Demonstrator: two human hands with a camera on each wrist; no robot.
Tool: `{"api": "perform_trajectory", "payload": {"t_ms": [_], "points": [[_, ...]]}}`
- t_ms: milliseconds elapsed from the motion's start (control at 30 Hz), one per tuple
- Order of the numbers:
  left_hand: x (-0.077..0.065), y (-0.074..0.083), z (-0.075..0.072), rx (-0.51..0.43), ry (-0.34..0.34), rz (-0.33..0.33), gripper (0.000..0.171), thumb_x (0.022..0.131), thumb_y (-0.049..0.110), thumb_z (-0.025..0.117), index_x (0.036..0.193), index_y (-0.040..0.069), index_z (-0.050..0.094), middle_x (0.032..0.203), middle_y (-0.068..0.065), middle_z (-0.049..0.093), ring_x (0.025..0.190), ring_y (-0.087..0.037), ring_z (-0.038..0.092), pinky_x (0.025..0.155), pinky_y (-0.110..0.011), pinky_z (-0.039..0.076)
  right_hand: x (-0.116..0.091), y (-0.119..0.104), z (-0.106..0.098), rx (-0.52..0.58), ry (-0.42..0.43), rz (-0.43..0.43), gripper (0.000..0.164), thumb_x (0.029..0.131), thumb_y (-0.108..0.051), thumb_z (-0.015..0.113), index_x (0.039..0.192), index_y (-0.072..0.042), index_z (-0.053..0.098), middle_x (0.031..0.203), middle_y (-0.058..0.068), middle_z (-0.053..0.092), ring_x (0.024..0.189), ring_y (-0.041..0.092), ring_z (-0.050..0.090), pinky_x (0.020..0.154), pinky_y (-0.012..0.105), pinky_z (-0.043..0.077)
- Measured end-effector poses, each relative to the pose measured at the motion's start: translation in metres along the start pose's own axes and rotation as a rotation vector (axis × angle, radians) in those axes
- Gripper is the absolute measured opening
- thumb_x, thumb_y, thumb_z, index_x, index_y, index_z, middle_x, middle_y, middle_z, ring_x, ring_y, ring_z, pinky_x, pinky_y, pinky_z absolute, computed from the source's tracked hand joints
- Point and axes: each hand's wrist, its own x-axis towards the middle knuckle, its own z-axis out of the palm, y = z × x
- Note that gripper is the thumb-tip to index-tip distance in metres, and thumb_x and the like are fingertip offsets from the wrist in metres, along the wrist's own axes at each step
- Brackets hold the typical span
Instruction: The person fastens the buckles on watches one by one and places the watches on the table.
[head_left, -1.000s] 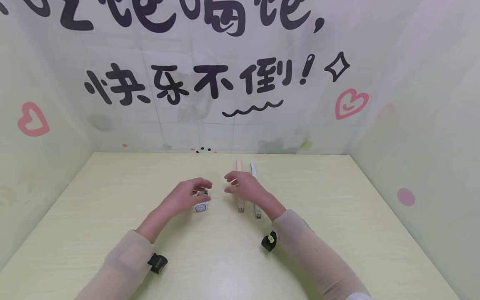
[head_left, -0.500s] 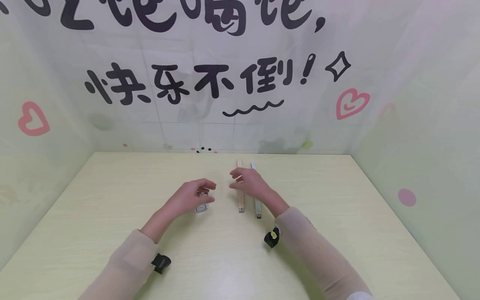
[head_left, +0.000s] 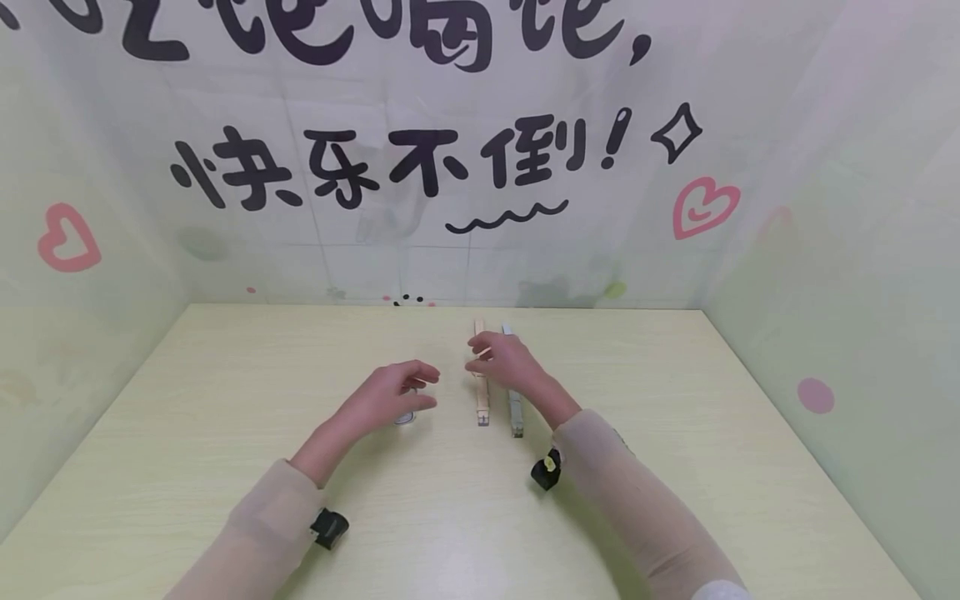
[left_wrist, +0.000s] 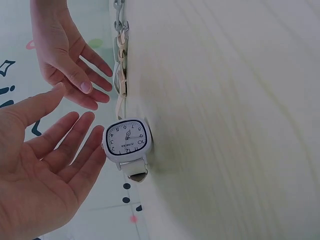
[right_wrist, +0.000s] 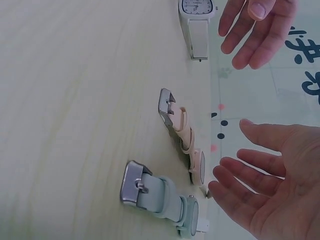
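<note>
My left hand (head_left: 385, 398) hovers over a white square-faced wristwatch (left_wrist: 127, 137), fingers loosely bent and holding nothing. In the head view the hand hides most of that watch; whether the fingertips touch it, I cannot tell. Across from it, my right hand (head_left: 510, 363) hangs palm inward over two other watches, also holding nothing. One has a pink strap (right_wrist: 184, 131) with a silver buckle. The other, with a pale green strap (right_wrist: 162, 197), lies just to the right of it. Both are laid out lengthwise, side by side, their faces partly hidden by the right hand in the head view.
All three watches lie on a pale wood-grain table (head_left: 442, 508). A printed white curtain (head_left: 420, 267) rises behind the table's back edge, with more sheeting at both sides. Each wrist carries a small black camera (head_left: 329, 528).
Both hands have drifted a little to the right, the right one also slightly farther back. The left hand now covers more of the white watch. The watches have not moved.
</note>
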Motion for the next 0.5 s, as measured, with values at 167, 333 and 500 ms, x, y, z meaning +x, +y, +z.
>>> {"api": "perform_trajectory", "payload": {"t_ms": [167, 333, 500], "points": [[0.001, 0.000, 0.002, 0.005, -0.002, 0.005, 0.041, 0.095, 0.016, 0.067, 0.132, 0.001, 0.059, 0.131, -0.014, 0.065, 0.124, -0.034, 0.060, 0.110, -0.048, 0.047, 0.003, 0.002, -0.001, 0.019, 0.019, 0.016, 0.043, 0.095, -0.020, 0.068, 0.134, -0.005, 0.058, 0.129, 0.012, 0.066, 0.119, 0.028, 0.064, 0.096, 0.040, 0.057], [0.002, -0.001, 0.004, 0.004, -0.002, 0.010, 0.040, 0.095, 0.016, 0.068, 0.131, 0.001, 0.059, 0.130, -0.014, 0.066, 0.123, -0.034, 0.060, 0.109, -0.048, 0.048, 0.007, 0.004, 0.000, 0.053, 0.051, 0.031, 0.043, 0.095, -0.020, 0.069, 0.134, -0.004, 0.059, 0.128, 0.013, 0.065, 0.119, 0.029, 0.064, 0.093, 0.039, 0.059], [0.002, -0.003, 0.005, 0.001, 0.001, 0.019, 0.039, 0.094, 0.016, 0.068, 0.130, 0.001, 0.060, 0.130, -0.014, 0.066, 0.122, -0.034, 0.061, 0.109, -0.048, 0.048, 0.012, 0.006, 0.003, 0.083, 0.087, 0.069, 0.044, 0.095, -0.020, 0.068, 0.135, -0.005, 0.057, 0.131, 0.014, 0.064, 0.121, 0.029, 0.062, 0.095, 0.040, 0.058]]}}
